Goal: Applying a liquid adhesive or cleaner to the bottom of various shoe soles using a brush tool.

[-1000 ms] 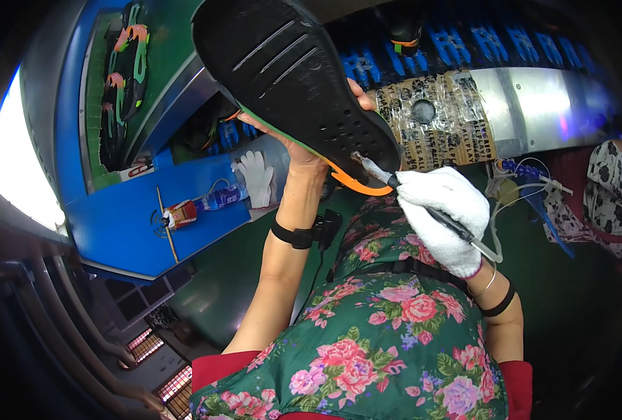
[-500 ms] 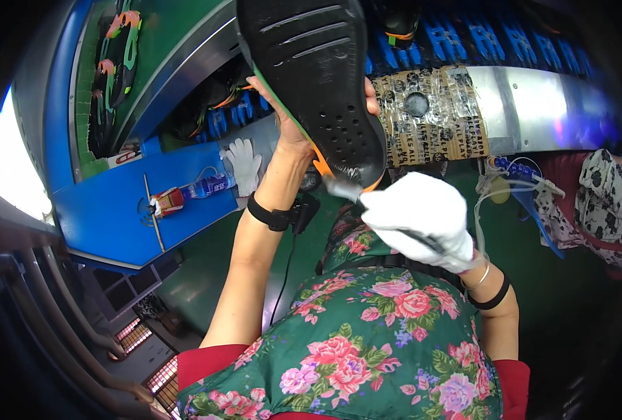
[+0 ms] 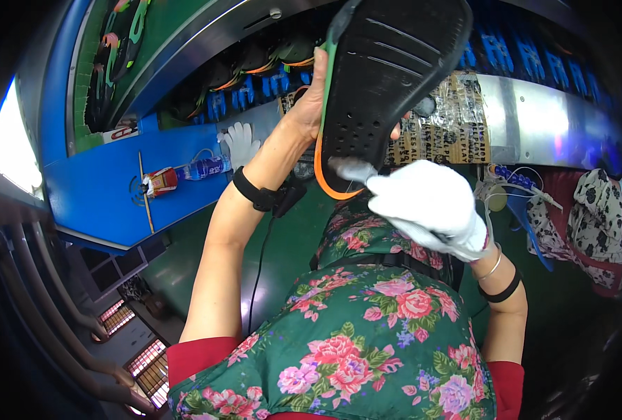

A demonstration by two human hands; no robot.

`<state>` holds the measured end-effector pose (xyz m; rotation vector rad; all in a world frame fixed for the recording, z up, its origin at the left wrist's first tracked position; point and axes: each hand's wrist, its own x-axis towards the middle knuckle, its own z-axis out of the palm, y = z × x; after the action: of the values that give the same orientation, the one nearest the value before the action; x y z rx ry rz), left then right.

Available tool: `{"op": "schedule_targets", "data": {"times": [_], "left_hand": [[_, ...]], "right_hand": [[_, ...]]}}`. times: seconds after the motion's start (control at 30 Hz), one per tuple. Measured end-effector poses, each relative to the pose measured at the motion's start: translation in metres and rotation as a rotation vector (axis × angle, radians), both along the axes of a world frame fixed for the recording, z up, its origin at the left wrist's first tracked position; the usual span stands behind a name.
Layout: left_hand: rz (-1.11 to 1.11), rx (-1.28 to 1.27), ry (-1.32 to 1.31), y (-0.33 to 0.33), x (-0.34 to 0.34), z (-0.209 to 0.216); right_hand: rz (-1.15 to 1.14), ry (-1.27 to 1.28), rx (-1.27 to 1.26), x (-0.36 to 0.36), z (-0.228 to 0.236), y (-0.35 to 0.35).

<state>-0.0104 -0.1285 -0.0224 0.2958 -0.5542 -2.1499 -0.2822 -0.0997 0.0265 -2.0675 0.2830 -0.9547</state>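
My bare left hand [image 3: 312, 105] grips a black, foot-shaped shoe insole [image 3: 381, 91] by its edges. Ridges cross its wide upper end, small holes dot the lower part, and green and orange show along the rim. The heel end points toward me. My right hand [image 3: 423, 206], in a white glove, is closed around a small brush [image 3: 353, 170]; its handle is mostly hidden. The brush's pale, motion-blurred tip lies over the heel's surface, close to the orange rim. Fingertips of the left hand show at the insole's right edge.
Beyond the insole runs a line of blue holders [image 3: 500, 52]. Taped cardboard [image 3: 458, 126] covers part of the metal ledge [image 3: 535, 119]. On the blue table [image 3: 108, 203] at left lie a bottle [image 3: 206, 168], a white glove [image 3: 239, 143] and a stick [image 3: 145, 192]. Patterned cloth [image 3: 598, 210] hangs at right.
My left hand has shifted the insole to the right and tilted it the other way, exposing more of the orange heel rim. The brush has moved from the heel's left edge onto its surface.
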Motion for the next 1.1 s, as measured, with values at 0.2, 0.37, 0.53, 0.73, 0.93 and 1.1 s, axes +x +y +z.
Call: {"op": "schedule_targets", "data": {"times": [0.2, 0.37, 0.53, 0.73, 0.93, 1.1], "left_hand": [[0.038, 0.121, -0.572, 0.006, 0.007, -0.001], [0.053, 0.304, -0.229, 0.007, 0.008, -0.012], [0.386, 0.58, -0.14, 0.038, -0.018, -0.015], [0.354, 0.295, -0.23, 0.077, -0.037, -0.022], [0.328, 0.338, -0.378, 0.093, -0.032, -0.012], [0.411, 0.23, 0.164, 0.094, -0.038, 0.026]], "right_hand": [[0.177, -0.072, 0.108, 0.006, -0.004, -0.01], [0.206, -0.027, 0.522, 0.007, 0.009, -0.017], [-0.3, -0.057, 0.571, 0.001, 0.027, -0.031], [-0.301, 0.093, 0.167, -0.001, 0.034, -0.044], [-0.287, 0.09, 0.096, 0.0, 0.045, -0.036], [-0.352, 0.015, 0.018, -0.002, 0.055, -0.026]]}}
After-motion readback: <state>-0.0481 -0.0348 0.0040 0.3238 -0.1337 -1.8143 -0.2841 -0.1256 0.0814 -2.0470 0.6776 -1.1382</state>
